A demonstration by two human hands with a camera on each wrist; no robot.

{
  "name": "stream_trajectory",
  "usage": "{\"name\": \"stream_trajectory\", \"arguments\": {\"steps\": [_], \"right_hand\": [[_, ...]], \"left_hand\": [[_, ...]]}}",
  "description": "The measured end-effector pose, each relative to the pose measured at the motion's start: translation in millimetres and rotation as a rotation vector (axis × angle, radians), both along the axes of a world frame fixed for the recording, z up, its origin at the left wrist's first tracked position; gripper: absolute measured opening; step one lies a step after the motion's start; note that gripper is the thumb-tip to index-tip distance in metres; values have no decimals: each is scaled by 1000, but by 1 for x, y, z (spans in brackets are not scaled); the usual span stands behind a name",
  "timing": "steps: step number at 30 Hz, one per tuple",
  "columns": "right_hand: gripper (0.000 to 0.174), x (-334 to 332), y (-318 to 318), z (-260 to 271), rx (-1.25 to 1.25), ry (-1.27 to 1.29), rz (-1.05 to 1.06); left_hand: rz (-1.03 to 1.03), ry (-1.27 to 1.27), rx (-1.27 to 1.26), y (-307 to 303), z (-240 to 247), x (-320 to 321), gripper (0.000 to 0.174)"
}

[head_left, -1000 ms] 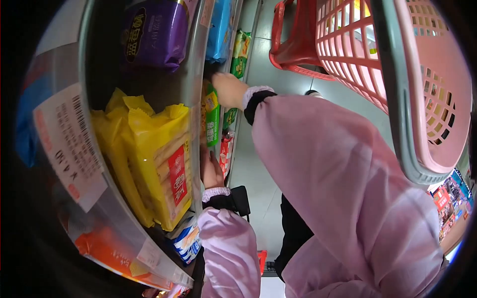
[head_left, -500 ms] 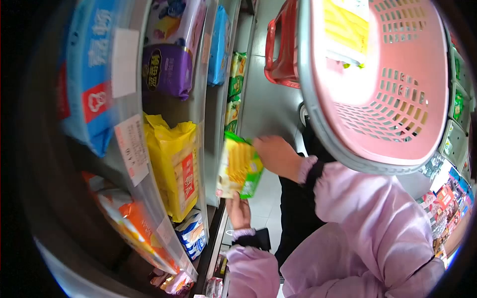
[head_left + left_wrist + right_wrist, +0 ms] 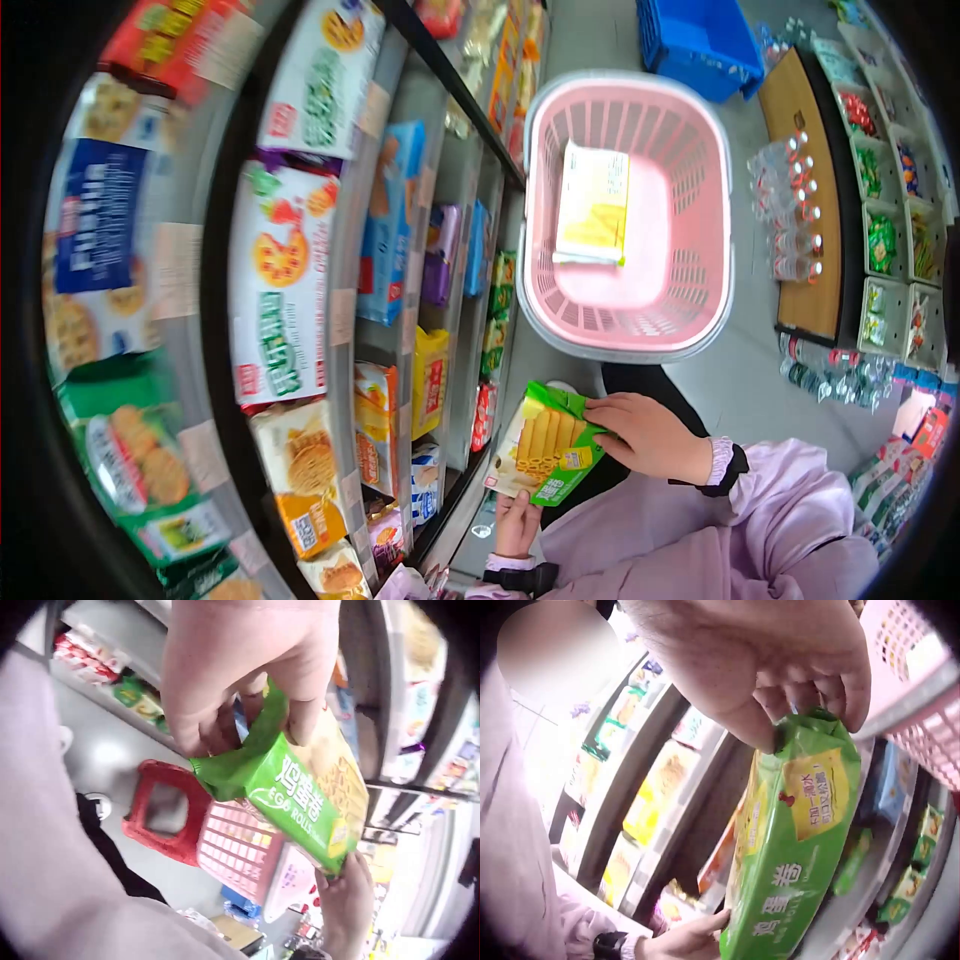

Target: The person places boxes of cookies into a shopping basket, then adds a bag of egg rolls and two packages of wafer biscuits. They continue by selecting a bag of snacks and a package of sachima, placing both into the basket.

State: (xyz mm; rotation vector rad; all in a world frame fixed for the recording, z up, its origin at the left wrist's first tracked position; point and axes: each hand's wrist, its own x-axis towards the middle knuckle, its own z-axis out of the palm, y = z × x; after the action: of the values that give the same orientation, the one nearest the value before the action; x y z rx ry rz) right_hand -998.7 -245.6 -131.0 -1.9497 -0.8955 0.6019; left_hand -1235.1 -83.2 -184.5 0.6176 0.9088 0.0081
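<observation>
Wood stand [image 3: 805, 308], dk edge, is standing on grey flr [image 3: 588, 45]. Multi-tier shelving [image 3: 215, 250] w/ dk frame & price tags is lining the aisle, well L of stand. Compartmented pale bins [image 3: 885, 278] are running just R of stand. L-wrist view: light is glaring off flr.

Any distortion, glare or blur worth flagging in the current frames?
Head: wide-angle distortion bows the left-hand shelves, with black corners; left wrist: background washed out at lower right, though "EGG ROLLS" on the green packet is readable; right wrist: left side overexposed, with a pale blurred oval at top left.
</observation>
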Motion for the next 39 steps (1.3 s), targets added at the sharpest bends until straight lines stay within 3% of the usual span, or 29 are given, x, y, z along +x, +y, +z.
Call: {"name": "stream_trajectory", "arguments": {"steps": [6, 7, 10, 16, 21, 24, 29, 34, 37, 39], "right_hand": [[26, 76, -27, 48, 118, -87, -257], [25, 92, -32, 50, 104, -75, -297], [22, 149, -45, 39, 22, -113, -324], [24, 256, -47, -16, -176, -146, -216], [27, 304, -30, -84, -299, -168, -222], [31, 321, -17, -124, -260, -116, -240], [34, 319, 7, -145, -180, -41, -325], [38, 316, 8, -172, 22, 61, -330], [49, 300, 2, -176, -166, -315, -401], [54, 282, -4, -154, -156, -229, -426]], "left_hand": [[-116, -146, 112, -14, 68, 100, 50], [-124, -203, 109, -20, 77, 119, 40], [-205, -189, 101, -37, 82, 169, 35], [-184, -115, -135, -53, 21, 256, 12], [-114, -53, -114, -53, -30, 305, 10], [-43, -29, -92, -45, -75, 319, 9], [-20, 66, -92, -34, -114, 335, 9], [-27, 9, -93, -43, -116, 347, 18], [-140, 117, -161, -39, -115, 342, 20], [-202, 158, -63, -39, -103, 337, 28]]}}
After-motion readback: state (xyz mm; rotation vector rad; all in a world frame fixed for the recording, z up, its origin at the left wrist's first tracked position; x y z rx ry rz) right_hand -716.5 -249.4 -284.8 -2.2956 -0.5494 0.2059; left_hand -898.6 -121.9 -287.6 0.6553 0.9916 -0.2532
